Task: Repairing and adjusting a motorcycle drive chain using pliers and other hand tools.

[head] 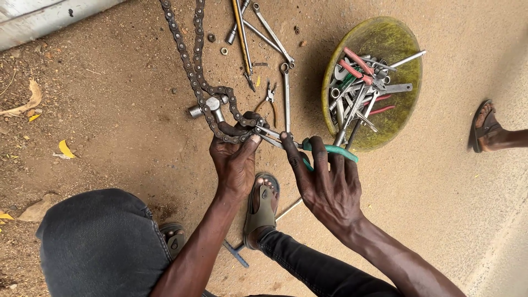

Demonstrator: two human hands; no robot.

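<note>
My left hand [235, 159] pinches the looped lower end of a long greasy drive chain [190, 69] that runs up the dirt ground to the top edge. In my right hand [329, 184] are green-handled pliers [330, 149], whose metal jaws reach left to the chain link at my left thumb. A small hammer [212, 107] lies under the chain loop, just above my left hand.
A yellow-green bowl [399, 41] full of wrenches and red-handled pliers sits at right. Loose spanners [286, 91], a screwdriver [242, 38] and nuts lie above my hands. Another person's sandalled foot [487, 132] is at the right edge. My own knee and sandalled feet are below.
</note>
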